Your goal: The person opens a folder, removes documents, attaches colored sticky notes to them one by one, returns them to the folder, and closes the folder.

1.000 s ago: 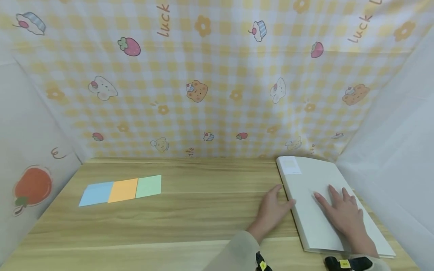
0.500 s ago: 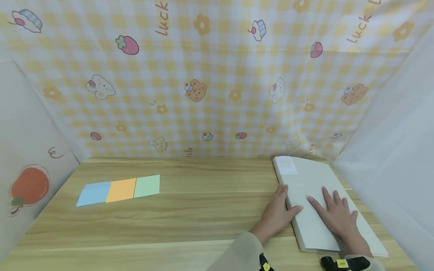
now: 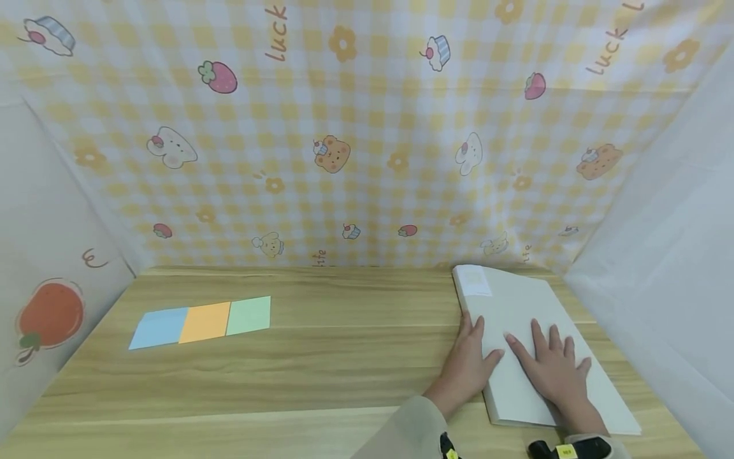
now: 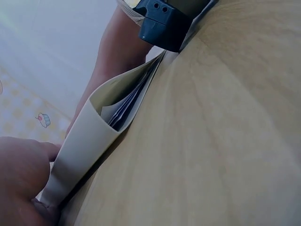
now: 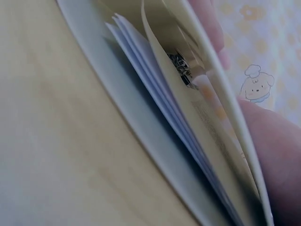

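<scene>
A cream-white binder point(image 3: 516, 312) lies closed on the table at the right, a pale label point(image 3: 476, 280) at its far left corner. Along its spine my left hand point(image 3: 466, 364) rests with fingers against the side and the thumb on the cover's edge. My right hand point(image 3: 557, 377) lies flat on the cover, fingers spread. From its near end, in the left wrist view, the spine point(image 4: 77, 146) stands thick and the covers gape, showing papers point(image 4: 123, 110). In the right wrist view, loose sheets point(image 5: 155, 89) and a shiny metal part point(image 5: 181, 68) show inside.
Blue point(image 3: 158, 329), orange point(image 3: 205, 322) and green point(image 3: 249, 315) paper squares lie in a row at the table's left. A checked cloth point(image 3: 367, 127) hangs behind, with white side curtains point(image 3: 665, 255). The wooden table point(image 3: 321, 370) stretches between squares and binder.
My left hand has come onto the binder's spine and over its edge. The binder has slid left across the table, with my right hand moving along on its cover. The coloured squares stay put.
</scene>
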Demonstrator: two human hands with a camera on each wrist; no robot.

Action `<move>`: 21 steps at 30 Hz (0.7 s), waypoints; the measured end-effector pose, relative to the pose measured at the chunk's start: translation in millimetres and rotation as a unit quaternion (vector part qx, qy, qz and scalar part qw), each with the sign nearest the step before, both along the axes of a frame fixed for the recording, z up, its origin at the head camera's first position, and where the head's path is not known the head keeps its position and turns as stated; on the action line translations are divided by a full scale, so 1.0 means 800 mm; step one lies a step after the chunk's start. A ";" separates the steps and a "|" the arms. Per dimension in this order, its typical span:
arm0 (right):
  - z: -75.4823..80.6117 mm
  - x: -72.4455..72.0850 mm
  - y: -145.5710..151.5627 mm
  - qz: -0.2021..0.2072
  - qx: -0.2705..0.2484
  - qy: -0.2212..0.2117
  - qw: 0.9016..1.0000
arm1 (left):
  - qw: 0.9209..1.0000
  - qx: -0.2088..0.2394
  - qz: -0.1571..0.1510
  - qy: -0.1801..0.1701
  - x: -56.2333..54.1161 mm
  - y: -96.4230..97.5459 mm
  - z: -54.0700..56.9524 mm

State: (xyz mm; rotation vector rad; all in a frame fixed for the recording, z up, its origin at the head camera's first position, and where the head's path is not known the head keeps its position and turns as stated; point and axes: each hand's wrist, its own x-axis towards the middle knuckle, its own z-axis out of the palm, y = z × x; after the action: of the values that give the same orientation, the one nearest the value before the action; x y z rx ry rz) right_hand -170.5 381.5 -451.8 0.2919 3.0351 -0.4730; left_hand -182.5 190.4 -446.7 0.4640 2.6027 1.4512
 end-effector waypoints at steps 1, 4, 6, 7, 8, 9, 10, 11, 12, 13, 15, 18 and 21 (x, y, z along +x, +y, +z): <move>0.000 0.000 -0.001 0.000 0.000 0.000 1.000 | 1.000 -0.003 0.001 0.001 0.001 0.000 0.000; -0.003 0.000 -0.003 -0.001 0.004 0.002 1.000 | 1.000 -0.011 0.002 0.001 0.002 0.000 0.001; -0.006 -0.001 -0.005 -0.002 0.008 0.004 1.000 | 1.000 -0.019 0.001 -0.002 0.003 -0.002 0.002; -0.007 -0.001 -0.006 -0.004 0.009 0.005 1.000 | 1.000 -0.025 0.000 -0.001 0.004 -0.002 0.003; -0.008 -0.001 -0.008 -0.005 0.011 0.006 1.000 | 0.999 -0.032 -0.001 -0.001 0.005 -0.003 0.003; -0.008 -0.001 -0.009 -0.006 0.011 0.007 1.000 | 0.999 -0.041 -0.002 0.000 0.005 -0.004 0.004; -0.009 -0.001 -0.010 -0.006 0.014 0.010 1.000 | 0.999 -0.050 -0.003 0.003 0.006 -0.005 0.004; -0.009 -0.001 -0.012 -0.007 0.014 0.011 1.000 | 0.998 -0.057 -0.003 0.006 0.006 -0.005 0.004; -0.009 -0.001 -0.013 -0.008 0.015 0.012 1.000 | 0.998 -0.065 -0.004 0.009 0.006 -0.006 0.004; -0.009 0.000 -0.015 -0.009 0.016 0.011 1.000 | 0.997 -0.073 -0.005 0.011 0.006 -0.007 0.005; -0.009 0.000 -0.018 -0.009 0.020 0.016 1.000 | 0.996 -0.092 -0.007 0.020 0.007 -0.009 0.005; -0.010 0.001 -0.025 -0.009 0.024 0.021 0.999 | 0.992 -0.118 -0.009 0.034 0.008 -0.014 0.006; -0.013 0.001 -0.032 -0.007 0.030 0.028 0.999 | 0.989 -0.137 -0.011 0.047 0.009 -0.022 0.006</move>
State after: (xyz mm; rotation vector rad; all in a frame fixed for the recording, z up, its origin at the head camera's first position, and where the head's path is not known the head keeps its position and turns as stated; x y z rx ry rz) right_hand -169.3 355.8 -461.8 0.3073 3.1070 -0.3983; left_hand -175.1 172.5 -441.8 0.5349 2.8025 1.0642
